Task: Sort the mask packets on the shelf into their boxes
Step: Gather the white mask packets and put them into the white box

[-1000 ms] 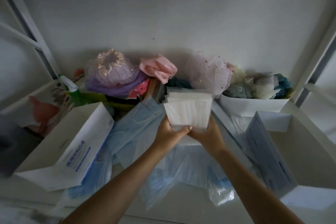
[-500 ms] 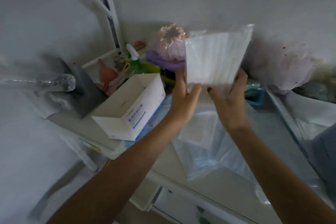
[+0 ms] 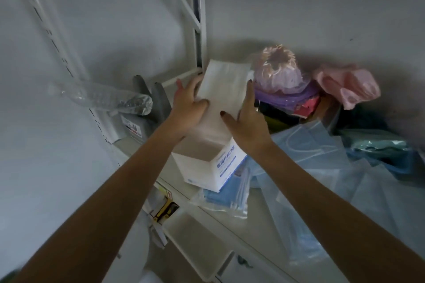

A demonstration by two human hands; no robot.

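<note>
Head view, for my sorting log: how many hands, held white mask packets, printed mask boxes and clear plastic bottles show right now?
Hands: 2 (left hand, right hand, both gripping the packet)
White mask packet: 1
Mask box: 1
Clear bottle: 1
Total: 5

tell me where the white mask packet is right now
In the head view the white mask packet is centre frame, held between the left hand and right hand, just above the open white box on the shelf.
</note>
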